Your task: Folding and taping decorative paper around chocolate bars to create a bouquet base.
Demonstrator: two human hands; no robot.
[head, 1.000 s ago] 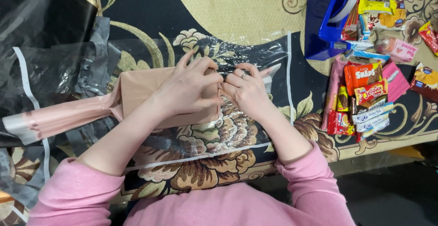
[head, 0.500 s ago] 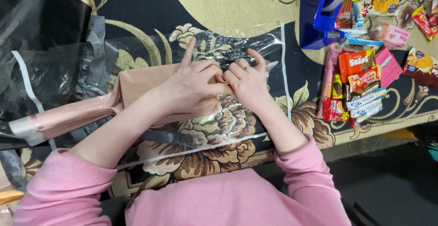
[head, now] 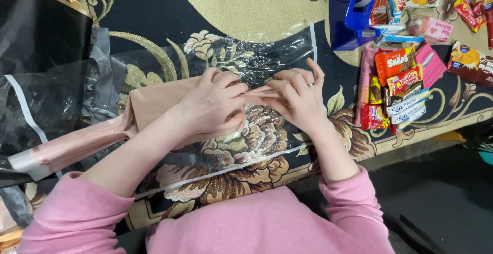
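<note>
Pink paper bundle [head: 154,108] lies on clear wrap [head: 267,61] over the worktop [head: 246,2]; your left hand [head: 210,105] and right hand [head: 295,97] press fingertips together, pinching its end.

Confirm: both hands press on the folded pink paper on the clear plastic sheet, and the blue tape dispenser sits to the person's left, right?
Not quite. The head view shows the blue tape dispenser at the person's right, beside the snack packets. The rest holds: the left hand and right hand both press on the folded pink paper, which lies on the clear plastic sheet.
</note>
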